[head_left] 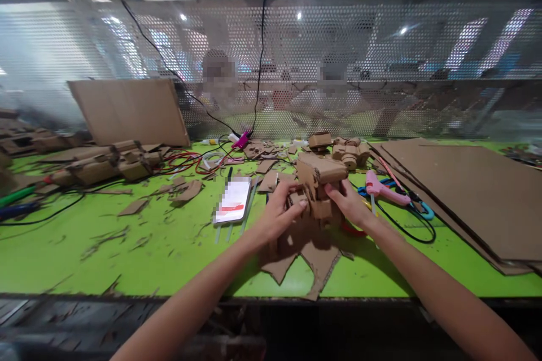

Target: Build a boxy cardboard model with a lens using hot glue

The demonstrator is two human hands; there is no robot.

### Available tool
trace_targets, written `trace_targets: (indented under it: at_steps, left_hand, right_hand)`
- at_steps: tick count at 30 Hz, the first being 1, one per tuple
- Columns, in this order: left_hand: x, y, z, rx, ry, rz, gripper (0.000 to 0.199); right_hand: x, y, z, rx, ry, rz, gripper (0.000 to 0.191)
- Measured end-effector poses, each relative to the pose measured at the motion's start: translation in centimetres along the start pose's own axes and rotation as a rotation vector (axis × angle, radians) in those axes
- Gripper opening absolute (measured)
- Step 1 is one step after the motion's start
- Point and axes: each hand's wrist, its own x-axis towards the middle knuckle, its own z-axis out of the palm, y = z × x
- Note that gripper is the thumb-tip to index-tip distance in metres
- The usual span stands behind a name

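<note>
Between my two hands is a brown cardboard model (324, 172), built from several folded and boxy pieces. My left hand (284, 207) grips its left side, thumb and fingers closed on a part there. On the other side my right hand (349, 201) pinches the model just under its top piece. Below it lie torn, jagged cardboard scraps (319, 265) on the green table. A phone (232, 200) with a lit screen rests left of my left hand, beside clear glue sticks (229, 232). Right of my right hand lies a pink glue gun (386, 189).
Large flat cardboard sheets (466, 192) cover the table's right side. Blue-handled scissors (425, 210) lie near the glue gun's cable. More cardboard models (101, 163) and red wires (186, 161) sit at the left. A perforated metal screen (279, 67) stands behind the green table (169, 259).
</note>
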Motion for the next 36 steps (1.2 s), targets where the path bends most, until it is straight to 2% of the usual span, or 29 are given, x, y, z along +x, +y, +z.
trace_targets:
  at_steps: [7,11,15,22,28,36]
  left_hand:
    - [-0.5,-0.8,0.8,0.082,0.04,0.161,0.03]
    - [-0.6,-0.7,0.7,0.162,0.071,0.245,0.019]
    - [-0.6,-0.8,0.7,0.155,0.075,0.245,0.015]
    - [-0.7,-0.9,0.5,0.115,0.124,0.246,0.026]
    - [-0.6,-1.2,0.4,0.108,0.132,0.39,0.015]
    - [-0.7,-1.2,0.3,0.103,0.096,0.38,0.007]
  right_hand:
    - [-0.3,-0.4,-0.1,0.073,0.046,0.013,0.091]
    - [-0.2,-0.6,0.1,0.07,0.066,0.022,0.084]
    - [-0.1,-0.6,0.3,0.077,0.076,0.032,0.087]
    - [-0.4,-0.4,0.6,0.108,0.098,-0.001,0.085]
    - [-0.6,0.2,0.7,0.098,0.109,-0.042,0.075]
    - [-1.0,0.3,0.6,0.038,0.096,-0.114,0.078]
